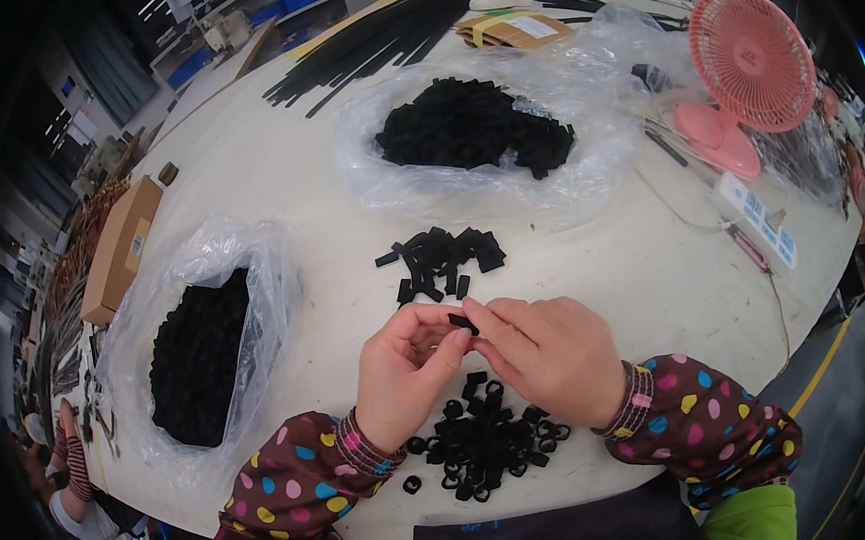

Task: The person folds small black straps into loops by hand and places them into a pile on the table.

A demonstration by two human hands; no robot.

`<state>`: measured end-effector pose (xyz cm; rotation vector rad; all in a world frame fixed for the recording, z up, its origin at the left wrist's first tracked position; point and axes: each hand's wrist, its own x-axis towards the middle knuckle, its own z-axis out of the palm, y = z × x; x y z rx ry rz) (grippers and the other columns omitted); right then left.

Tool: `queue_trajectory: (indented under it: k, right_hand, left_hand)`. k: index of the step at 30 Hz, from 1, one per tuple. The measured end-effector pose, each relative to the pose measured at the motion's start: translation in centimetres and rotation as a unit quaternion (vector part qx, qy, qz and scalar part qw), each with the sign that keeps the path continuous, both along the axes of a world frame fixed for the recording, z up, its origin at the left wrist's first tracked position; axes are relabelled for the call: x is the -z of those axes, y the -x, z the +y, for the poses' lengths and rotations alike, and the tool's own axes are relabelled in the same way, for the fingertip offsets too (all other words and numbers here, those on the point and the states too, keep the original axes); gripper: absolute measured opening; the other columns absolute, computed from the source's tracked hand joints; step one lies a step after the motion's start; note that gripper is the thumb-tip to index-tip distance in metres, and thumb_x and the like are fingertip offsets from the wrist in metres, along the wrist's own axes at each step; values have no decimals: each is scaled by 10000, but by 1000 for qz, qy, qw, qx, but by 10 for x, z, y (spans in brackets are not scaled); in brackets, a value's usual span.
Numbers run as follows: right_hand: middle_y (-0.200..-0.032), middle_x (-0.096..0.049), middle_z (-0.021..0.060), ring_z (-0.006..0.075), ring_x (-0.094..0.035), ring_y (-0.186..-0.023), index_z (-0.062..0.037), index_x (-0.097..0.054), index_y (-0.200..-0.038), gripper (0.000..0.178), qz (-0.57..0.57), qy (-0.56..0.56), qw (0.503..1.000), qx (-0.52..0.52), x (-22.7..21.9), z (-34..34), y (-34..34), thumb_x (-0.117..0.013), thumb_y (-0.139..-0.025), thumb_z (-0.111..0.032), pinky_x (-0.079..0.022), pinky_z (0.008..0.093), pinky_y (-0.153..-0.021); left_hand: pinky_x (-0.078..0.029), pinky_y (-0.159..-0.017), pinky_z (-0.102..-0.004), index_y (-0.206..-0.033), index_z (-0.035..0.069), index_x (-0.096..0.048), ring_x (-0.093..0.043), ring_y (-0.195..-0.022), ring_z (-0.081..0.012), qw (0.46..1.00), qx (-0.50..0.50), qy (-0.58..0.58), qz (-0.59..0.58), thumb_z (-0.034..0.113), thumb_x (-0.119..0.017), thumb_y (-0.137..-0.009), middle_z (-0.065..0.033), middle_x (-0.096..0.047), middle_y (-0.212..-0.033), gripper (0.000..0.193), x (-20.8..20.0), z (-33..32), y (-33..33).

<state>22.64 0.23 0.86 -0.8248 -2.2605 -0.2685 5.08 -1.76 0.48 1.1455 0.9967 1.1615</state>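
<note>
Off-white tabletop point(633, 266) spreads beneath the left hand point(402, 367) and right hand point(553, 347). Beyond them sits a clear plastic bag point(358, 165) of black pieces point(442, 124); on their near side, a heap of black looped pieces point(484, 437). Both hands grip one short black strip point(464, 324) between them, its long axis slanting away leftward, neither hand clearly nearer.

Brown polka-dot sleeves point(291, 475), gathered cuffs point(634, 399), lime-green garment point(756, 520).

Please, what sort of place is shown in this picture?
Probably a workshop or factory: small black pieces lie in piles on a large table, near plastic bags of more pieces and long black strips.
</note>
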Motion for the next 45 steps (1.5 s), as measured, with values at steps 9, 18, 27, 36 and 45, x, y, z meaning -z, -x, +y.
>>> queue_trajectory:
  k: [9, 18, 27, 36, 45]
  right_hand:
    - [-816, -625, 40, 167, -624, -614, -100, -636, -1004, 217, 209, 273, 936, -78, 3, 5, -4, -652, -788, -98, -477, 248, -515]
    - [-770, -664, 60, 102, -613, -600, -29, -655, -897, 125, 278, 544, 784, -106, -7, 3, -6, -645, -804, -111, -479, 214, -536]
    - [-718, -638, 35, 82, -597, -628, -7, -629, -840, 143, 218, 579, 774, -134, -13, 6, -9, -655, -770, -130, -477, 224, -566]
    - [-668, -613, 0, 56, -572, -625, -33, -606, -780, 102, 192, 645, 719, -174, -12, 13, -16, -656, -737, -110, -445, 208, -582]
    - [-714, -603, 23, 138, -593, -598, -59, -551, -764, 139, 133, 379, 910, -104, -2, 3, -6, -670, -691, -63, -440, 245, -512]
  left_hand:
    - [-517, -697, -276, -974, 14, -600, -626, -786, -193, 902, -30, -268, 338, -37, -614, -726, -84, -626, -889, 254, 1, 1, 4]
    - [-541, -649, -319, -781, 53, -531, -618, -724, -219, 749, -67, -477, 454, -1, -683, -624, -60, -619, -844, 226, 0, 5, 10]
    - [-554, -654, -338, -783, 43, -519, -611, -694, -235, 735, -18, -513, 443, 10, -668, -658, -76, -600, -834, 197, 4, 5, 11]
    - [-480, -776, -231, -1065, 3, -524, -592, -825, -104, 979, 197, 56, 3, 111, -574, -882, -48, -590, -978, 218, -10, 9, 23]
    - [-518, -755, -232, -937, -4, -559, -599, -816, -95, 967, 219, 107, 79, 57, -626, -844, -47, -593, -953, 130, -6, 12, 22]
